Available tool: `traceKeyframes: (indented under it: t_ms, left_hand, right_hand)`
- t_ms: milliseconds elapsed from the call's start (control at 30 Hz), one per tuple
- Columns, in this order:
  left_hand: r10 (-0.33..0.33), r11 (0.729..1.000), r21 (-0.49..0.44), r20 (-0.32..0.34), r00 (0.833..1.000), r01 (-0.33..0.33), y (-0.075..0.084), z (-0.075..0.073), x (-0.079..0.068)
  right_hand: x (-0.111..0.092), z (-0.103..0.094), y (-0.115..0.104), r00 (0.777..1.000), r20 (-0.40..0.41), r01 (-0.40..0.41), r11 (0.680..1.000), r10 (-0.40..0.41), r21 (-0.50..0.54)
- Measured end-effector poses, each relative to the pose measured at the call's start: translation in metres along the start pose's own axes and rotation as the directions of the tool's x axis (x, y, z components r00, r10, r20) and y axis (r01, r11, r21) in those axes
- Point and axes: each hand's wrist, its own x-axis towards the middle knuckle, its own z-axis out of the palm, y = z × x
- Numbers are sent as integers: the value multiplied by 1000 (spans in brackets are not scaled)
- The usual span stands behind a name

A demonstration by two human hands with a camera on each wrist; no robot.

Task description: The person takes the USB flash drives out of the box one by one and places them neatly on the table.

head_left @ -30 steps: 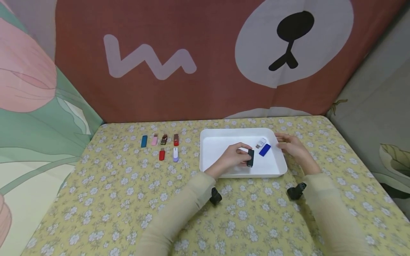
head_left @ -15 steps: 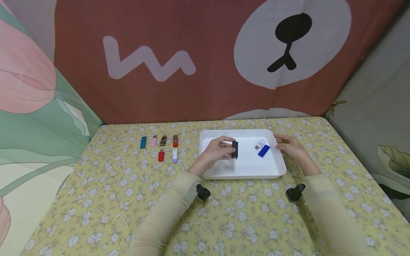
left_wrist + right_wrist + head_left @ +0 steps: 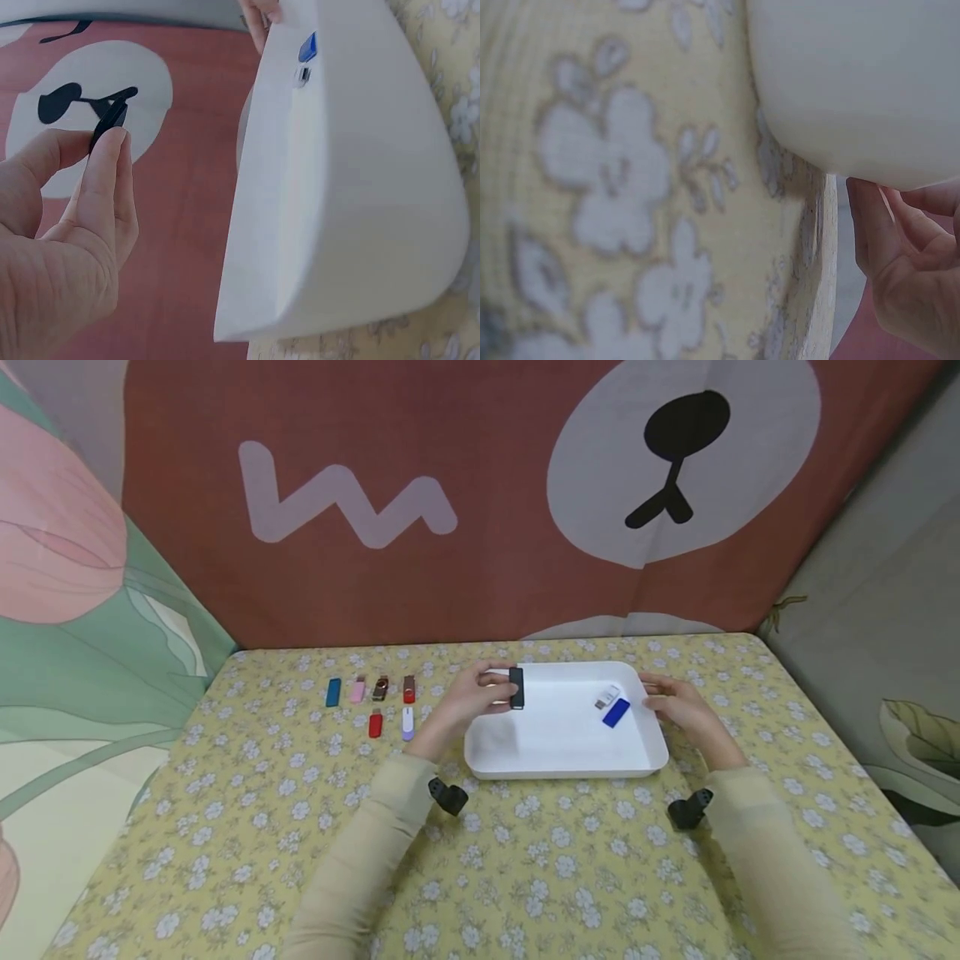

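My left hand [image 3: 467,695] pinches a black USB stick [image 3: 517,688] between thumb and fingers, above the left end of a white tray [image 3: 566,770]. In the left wrist view the same stick [image 3: 109,124] stands tilted at the fingertips. At the tray's right end, my right hand [image 3: 684,706] holds the rim, its thumb at the top edge. The right wrist view has its fingers [image 3: 881,225] against the tray's outer wall. Inside the tray lie a blue USB stick [image 3: 617,712] and a white USB stick [image 3: 607,697], side by side near the right.
Left of the tray, USB sticks lie in two rows on the flowered cloth [image 3: 247,827]: blue-green [image 3: 333,692], pink [image 3: 358,690], dark brown [image 3: 381,688] and red-brown [image 3: 408,689] behind; red [image 3: 375,724] and white-purple [image 3: 407,724] in front. A printed fabric backdrop [image 3: 480,585] rises behind the table.
My left hand has carried the black USB stick leftward and farther back, from mid-tray to its left end. The right hand stays at the tray's right rim.
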Motion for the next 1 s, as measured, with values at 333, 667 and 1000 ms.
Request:
traceKeyframes:
  t_ms: [333,667,1000]
  left_hand:
    - [-7,1000,-1,-8,1000,7,3,-16,-4]
    - [-10,1000,3,-38,999,10,1,-27,-8]
    - [-12,1000,4,-44,999,13,-5,-39,-12]
  right_hand:
    - [1,1,-3,1000,12,-5,1000,5,6]
    - [1,1,-2,1000,14,-1,1000,1,5]
    - [2,1,0,1000,-13,-15,1000,15,-7]
